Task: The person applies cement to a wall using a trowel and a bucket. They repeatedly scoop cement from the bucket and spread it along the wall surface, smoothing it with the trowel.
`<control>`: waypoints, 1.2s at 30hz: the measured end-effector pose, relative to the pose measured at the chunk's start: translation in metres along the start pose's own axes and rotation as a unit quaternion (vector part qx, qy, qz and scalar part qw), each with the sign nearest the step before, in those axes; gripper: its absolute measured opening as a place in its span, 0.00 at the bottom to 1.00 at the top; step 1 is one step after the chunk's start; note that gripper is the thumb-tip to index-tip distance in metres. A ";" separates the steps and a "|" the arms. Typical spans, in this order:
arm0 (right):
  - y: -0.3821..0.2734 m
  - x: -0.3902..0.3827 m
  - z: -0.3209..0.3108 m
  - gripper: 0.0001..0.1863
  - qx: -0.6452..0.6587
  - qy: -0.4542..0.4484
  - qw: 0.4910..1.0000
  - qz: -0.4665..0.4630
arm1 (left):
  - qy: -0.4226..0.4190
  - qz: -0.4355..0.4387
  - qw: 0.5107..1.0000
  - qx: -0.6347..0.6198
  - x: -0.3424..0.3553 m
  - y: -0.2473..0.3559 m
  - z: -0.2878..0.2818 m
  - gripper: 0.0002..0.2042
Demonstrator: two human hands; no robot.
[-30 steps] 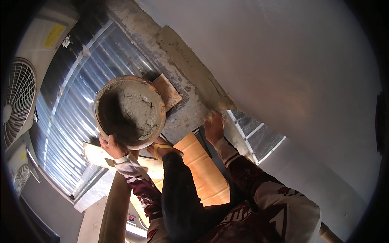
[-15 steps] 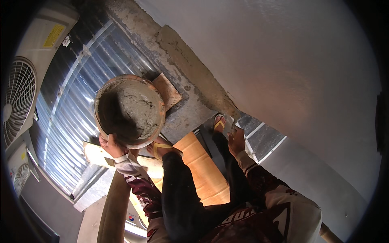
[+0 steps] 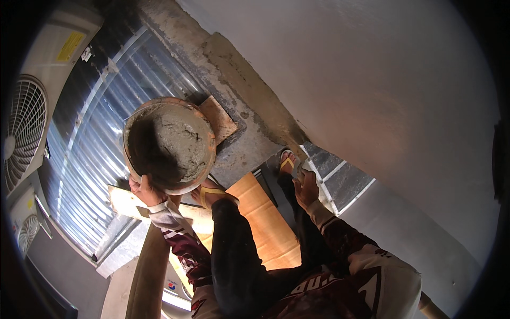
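My left hand (image 3: pixel 147 192) grips the near rim of a round bucket (image 3: pixel 208 121), fingers over the edge. Grey wet mortar (image 3: pixel 183 139) lies inside, with a dark shadow across its left half. My right hand (image 3: pixel 307 190) is closed around a trowel (image 3: pixel 299 162), whose handle is mostly hidden by the fingers. The grey blade points away from me, close to the end of a rough mortar strip (image 3: pixel 247 80) that runs along the foot of the smooth wall (image 3: pixel 366 95).
My sandalled feet straddle an orange-brown board (image 3: pixel 265 220). A small wooden board (image 3: pixel 219 119) lies beside the bucket. Corrugated metal sheeting (image 3: pixel 106 143) spreads to the left, with air-conditioner units (image 3: pixel 26 127) beyond. A wooden post (image 3: pixel 146 271) stands near my left arm.
My right hand has shifted slightly left with the trowel, and the blade now lies nearer the strip's end. My left hand and the bucket have hardly moved.
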State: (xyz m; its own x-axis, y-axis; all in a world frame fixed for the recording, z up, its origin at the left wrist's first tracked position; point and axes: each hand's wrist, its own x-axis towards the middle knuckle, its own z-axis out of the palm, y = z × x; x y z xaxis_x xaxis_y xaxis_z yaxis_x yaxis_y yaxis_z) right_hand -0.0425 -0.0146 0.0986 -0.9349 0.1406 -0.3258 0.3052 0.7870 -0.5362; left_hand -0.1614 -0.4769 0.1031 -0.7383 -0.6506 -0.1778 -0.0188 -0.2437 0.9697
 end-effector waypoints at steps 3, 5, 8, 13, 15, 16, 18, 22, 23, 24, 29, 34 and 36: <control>0.024 -0.024 0.001 0.20 -0.018 -0.004 1.000 -0.015 | -0.009 0.000 1.000 -0.013 0.000 -0.001 0.004 0.15; 0.007 -0.040 -0.015 0.18 0.223 -0.120 0.933 0.258 | -0.008 -0.003 1.000 -0.008 0.000 0.002 0.003 0.15; -0.021 -0.052 -0.029 0.12 0.414 -0.139 0.787 0.435 | -0.005 -0.010 1.000 0.002 0.000 0.003 0.000 0.15; -0.035 -0.006 -0.018 0.08 0.638 -0.138 0.583 0.483 | 0.002 -0.008 1.000 0.001 0.001 0.000 0.001 0.15; -0.042 0.019 -0.016 0.08 0.646 -0.118 0.578 0.485 | -0.002 -0.007 1.000 0.006 0.000 0.003 0.004 0.15; -0.043 0.030 -0.017 0.08 0.650 -0.108 0.575 0.485 | -0.004 -0.006 1.000 0.008 -0.001 0.004 0.006 0.15; -0.040 0.046 -0.022 0.08 0.661 -0.115 0.586 0.454 | -0.012 -0.002 1.000 0.002 0.001 0.001 0.000 0.16; -0.045 0.053 -0.048 0.08 0.679 -0.119 0.603 0.401 | -0.008 -0.012 1.000 0.006 0.002 0.001 -0.002 0.16; -0.048 0.054 -0.053 0.07 0.681 -0.116 0.601 0.402 | -0.004 -0.009 1.000 0.006 0.001 0.002 -0.002 0.16; -0.051 0.055 -0.058 0.07 0.683 -0.114 0.598 0.404 | 0.000 -0.007 1.000 0.006 0.000 0.003 -0.002 0.16; -0.045 0.055 -0.075 0.07 0.691 -0.118 0.587 0.405 | -0.003 -0.004 1.000 0.000 0.001 -0.001 -0.001 0.15; -0.059 0.050 -0.089 0.08 0.655 -0.108 0.631 0.401 | 0.001 -0.009 1.000 0.007 0.001 0.001 -0.001 0.15; -0.067 0.046 -0.095 0.09 0.631 -0.089 0.650 0.415 | -0.002 -0.007 1.000 0.008 0.000 0.000 -0.002 0.15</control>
State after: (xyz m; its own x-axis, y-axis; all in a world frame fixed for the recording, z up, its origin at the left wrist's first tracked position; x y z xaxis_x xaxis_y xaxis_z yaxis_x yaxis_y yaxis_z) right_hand -0.1231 -0.0043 0.1933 -0.3522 0.0426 -0.9349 0.7013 -0.6494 -0.2939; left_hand -0.1597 -0.4787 0.1031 -0.7410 -0.6440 -0.1900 -0.0396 -0.2407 0.9698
